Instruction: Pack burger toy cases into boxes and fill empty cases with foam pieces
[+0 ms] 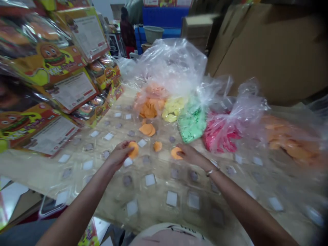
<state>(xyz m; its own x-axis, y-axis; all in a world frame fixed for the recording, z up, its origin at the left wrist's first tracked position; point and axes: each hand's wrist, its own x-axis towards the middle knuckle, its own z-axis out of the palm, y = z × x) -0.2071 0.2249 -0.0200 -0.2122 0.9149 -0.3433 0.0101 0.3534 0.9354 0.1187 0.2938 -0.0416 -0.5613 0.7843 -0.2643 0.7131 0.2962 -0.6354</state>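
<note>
My left hand (118, 155) is closed round an orange disc (133, 149) over a sheet of clear plastic blister trays (153, 191) that hold small white and grey squares. My right hand (190, 155) pinches another orange disc (176, 152) a little to the right. A third loose orange disc (158, 146) lies on the trays between the two hands, and a small pile of orange discs (147, 129) sits just beyond. The picture is blurred by motion.
Clear plastic bags behind hold orange (151, 102), yellow (173, 108), green (192, 123) and red (220, 136) pieces, with more orange pieces (289, 140) at right. Stacked burger-toy packages (53, 78) fill the left. Cardboard boxes (276, 48) stand at back right. A person (127, 30) is far behind.
</note>
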